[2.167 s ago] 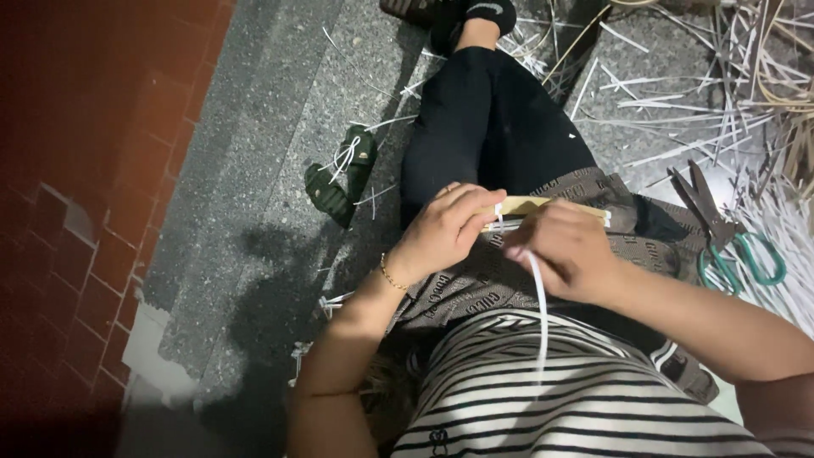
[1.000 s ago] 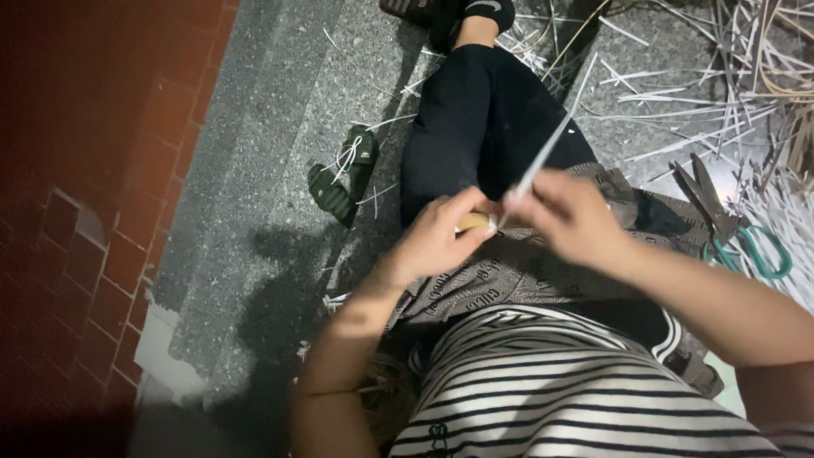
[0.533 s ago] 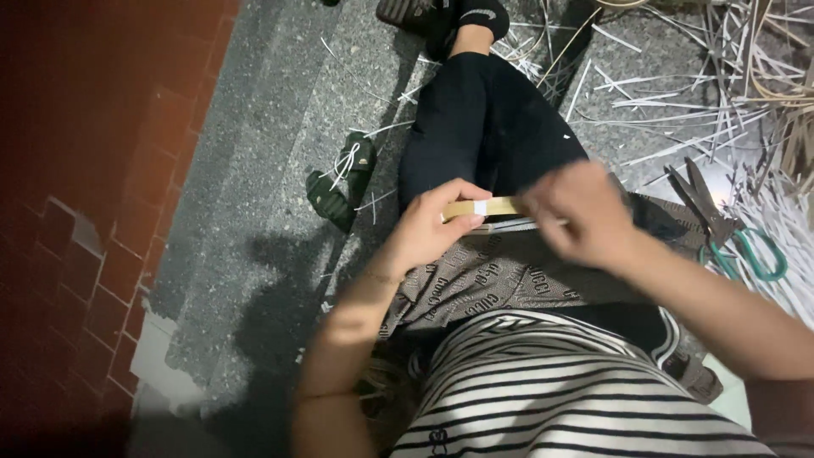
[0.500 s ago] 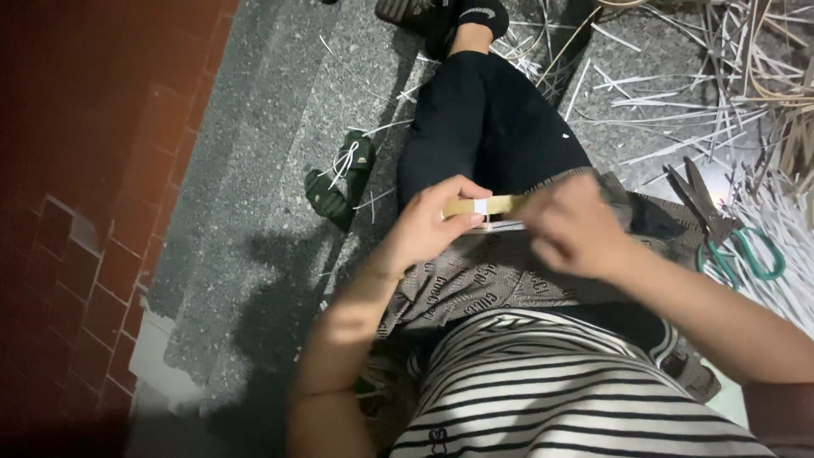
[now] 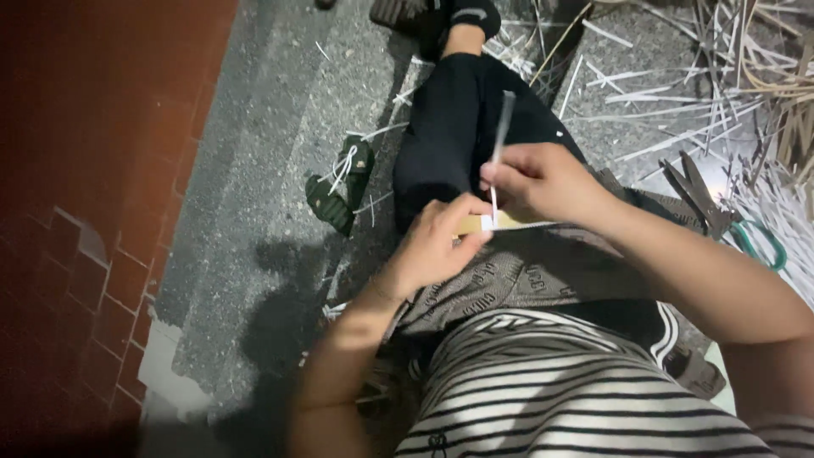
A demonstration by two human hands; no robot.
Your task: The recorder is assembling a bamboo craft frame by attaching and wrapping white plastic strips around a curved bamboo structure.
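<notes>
I sit on a grey stone floor with a patterned cloth [image 5: 526,276] over my lap. My left hand [image 5: 437,246] grips the end of a flat tan stick [image 5: 504,222] held across my lap. A thin white strip [image 5: 502,127] is wound around the stick near my left thumb and rises upward from it. My right hand [image 5: 538,180] pinches this strip just above the stick and holds it taut, its free end pointing away from me over my black trouser leg [image 5: 458,127].
Large scissors with green handles [image 5: 721,216] lie on the floor to my right. Many pale cut strips [image 5: 746,76] litter the floor at the upper right. A dark green sandal [image 5: 339,182] lies to my left. A red brick wall [image 5: 93,170] runs along the left.
My right hand has kept winding the white strip around the stick; it now pulls the strip upward, whereas half a second ago it was low over the stick's right end.
</notes>
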